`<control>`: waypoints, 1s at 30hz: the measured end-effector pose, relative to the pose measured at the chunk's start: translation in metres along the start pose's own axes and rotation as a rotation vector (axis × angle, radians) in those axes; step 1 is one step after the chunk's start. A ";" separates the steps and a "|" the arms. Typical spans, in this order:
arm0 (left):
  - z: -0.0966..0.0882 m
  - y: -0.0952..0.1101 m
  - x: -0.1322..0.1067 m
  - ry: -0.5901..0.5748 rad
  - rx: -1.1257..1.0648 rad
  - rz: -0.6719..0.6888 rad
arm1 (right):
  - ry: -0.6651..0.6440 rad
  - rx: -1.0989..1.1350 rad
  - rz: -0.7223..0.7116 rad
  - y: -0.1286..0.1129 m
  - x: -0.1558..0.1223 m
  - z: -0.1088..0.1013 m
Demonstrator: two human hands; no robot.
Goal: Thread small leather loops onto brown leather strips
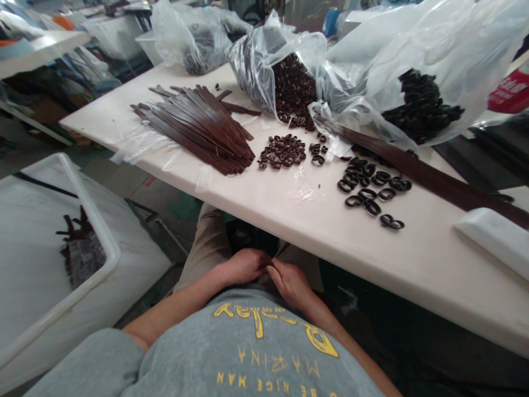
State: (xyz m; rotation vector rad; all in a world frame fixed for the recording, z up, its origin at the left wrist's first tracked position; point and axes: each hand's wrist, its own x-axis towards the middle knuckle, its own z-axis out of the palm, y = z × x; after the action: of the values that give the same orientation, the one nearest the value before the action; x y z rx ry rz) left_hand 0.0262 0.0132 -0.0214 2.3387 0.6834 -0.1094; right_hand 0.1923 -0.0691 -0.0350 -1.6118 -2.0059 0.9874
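We sit at a long pale counter (pixel 289 220) with our work spread on it. At the far side lie big clear plastic bags (pixel 413 55); one open bag (pixel 264 60) spills small brown loops, and another holds black loops (pixel 421 107). To our left stands a white bin (pixel 95 237) with a few dark strips (pixel 80 248) inside. On the counter lies a fan of brown straps (pixel 198 127), and one long dark strap bundle (pixel 413 165) runs off to the right. Near the middle sits a small heap of brown loops (pixel 283 151), and just beside it, to the right, a spread of bigger black loops (pixel 372 187).

Our hands are not on the counter. They rest low in our lap, below the counter's edge. Our left hand (pixel 242 267) and our right hand (pixel 291 281) touch at the fingertips, pinched together. Something small may be between them, but it is too tiny and hidden, so we cannot tell if either grip is clamped on a thing.

We think we are between pieces, fiddling with something in our lap. The straps and loops are well apart from our hands, so the next move would call for a reach up and forward over the counter's edge.
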 end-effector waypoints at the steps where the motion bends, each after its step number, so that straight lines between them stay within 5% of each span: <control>1: 0.000 0.000 0.000 0.001 0.003 0.001 | 0.001 0.001 0.001 0.000 0.000 0.000; 30: 0.004 -0.003 0.000 -0.001 0.004 -0.004 | -0.012 -0.004 0.002 0.000 0.000 0.001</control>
State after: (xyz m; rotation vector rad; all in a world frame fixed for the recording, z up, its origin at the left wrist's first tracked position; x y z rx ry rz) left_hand 0.0250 0.0125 -0.0260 2.3411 0.6880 -0.1143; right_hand 0.1919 -0.0697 -0.0353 -1.6141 -2.0152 0.9964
